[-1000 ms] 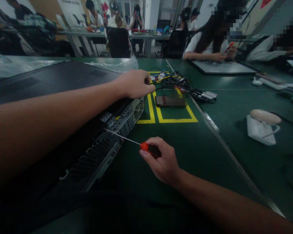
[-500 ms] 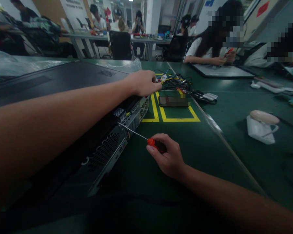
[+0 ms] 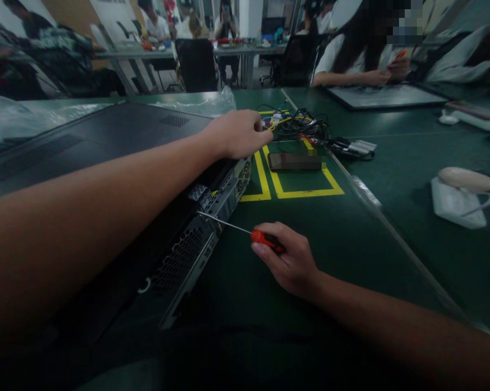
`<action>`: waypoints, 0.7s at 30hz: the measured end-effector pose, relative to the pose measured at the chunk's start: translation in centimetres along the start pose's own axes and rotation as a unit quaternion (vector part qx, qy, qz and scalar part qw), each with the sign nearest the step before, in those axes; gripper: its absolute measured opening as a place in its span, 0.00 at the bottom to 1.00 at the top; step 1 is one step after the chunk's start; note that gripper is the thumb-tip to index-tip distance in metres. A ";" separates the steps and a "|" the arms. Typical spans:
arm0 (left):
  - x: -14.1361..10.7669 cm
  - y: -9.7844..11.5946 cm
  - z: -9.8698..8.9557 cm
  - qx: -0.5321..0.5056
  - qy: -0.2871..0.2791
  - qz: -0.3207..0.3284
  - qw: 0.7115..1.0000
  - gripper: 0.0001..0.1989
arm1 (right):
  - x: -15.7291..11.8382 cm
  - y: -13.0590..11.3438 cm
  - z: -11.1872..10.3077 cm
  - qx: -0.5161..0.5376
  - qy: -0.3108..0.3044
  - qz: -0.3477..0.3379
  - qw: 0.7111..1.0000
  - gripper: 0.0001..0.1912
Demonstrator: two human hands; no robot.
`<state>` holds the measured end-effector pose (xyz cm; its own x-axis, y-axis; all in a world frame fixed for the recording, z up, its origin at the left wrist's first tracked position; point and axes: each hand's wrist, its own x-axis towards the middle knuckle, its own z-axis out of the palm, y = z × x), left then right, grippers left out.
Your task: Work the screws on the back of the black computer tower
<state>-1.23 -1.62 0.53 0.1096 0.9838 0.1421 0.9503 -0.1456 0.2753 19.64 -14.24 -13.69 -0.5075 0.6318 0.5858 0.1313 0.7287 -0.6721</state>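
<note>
A black computer case (image 3: 131,130) lies flat at the left, its vented metal back side turned towards the right. My left arm reaches across its top, and my left hand (image 3: 240,136) is closed over the far corner of the case, fingers curled; some fingertips are hidden. In my right hand (image 3: 291,255), thumb and fingers wrap the red and black handle of a screwdriver (image 3: 265,239). Its long thin shaft points left, and the tip meets the upper edge of the back side of the case.
Tangled cables (image 3: 302,125) and a phone (image 3: 296,161) lie beyond my hands on the green table (image 3: 375,239), near yellow tape (image 3: 310,193). To the right stands a white container (image 3: 459,203) with a computer mouse (image 3: 467,179). Clear plastic wrap (image 3: 20,119) lies behind the case; other people sit farther off.
The camera view has tilted slightly downward and shifted. My right hand and the screwdriver sit a little farther right in the picture, with the tip still at the case edge.
</note>
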 end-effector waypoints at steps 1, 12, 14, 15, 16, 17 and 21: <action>0.0 0.0 0.0 -0.002 -0.002 0.000 1.000 0.23 | 0.0 0.0 0.0 -0.001 -0.002 -0.003 1.000 0.07; -0.1 0.1 -0.2 0.008 -0.002 0.005 1.000 0.22 | 0.0 0.2 0.0 0.005 -0.010 -0.019 1.000 0.07; -0.1 0.1 -0.3 0.008 -0.005 0.007 1.000 0.23 | 0.0 0.2 0.0 0.002 -0.011 -0.019 1.000 0.07; -0.1 0.1 -0.3 0.007 -0.006 0.007 1.000 0.23 | 0.0 0.2 0.0 0.001 -0.012 -0.019 1.000 0.07; -0.1 0.1 -0.3 0.007 -0.008 0.007 1.000 0.23 | 0.0 0.2 0.1 0.000 -0.011 -0.021 1.000 0.07; -0.1 0.1 -0.3 0.005 -0.010 0.006 1.000 0.23 | 0.0 0.2 0.0 0.000 -0.011 -0.023 1.000 0.07; -0.3 0.3 -0.4 0.003 -0.015 0.004 1.000 0.23 | 0.1 0.2 0.0 0.000 -0.012 -0.024 1.000 0.07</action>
<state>-1.07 -1.97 0.99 0.1248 0.9853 0.1164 0.9514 -0.1522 0.2677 19.61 -14.06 -13.82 -0.5343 0.5892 0.6061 0.1067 0.7583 -0.6431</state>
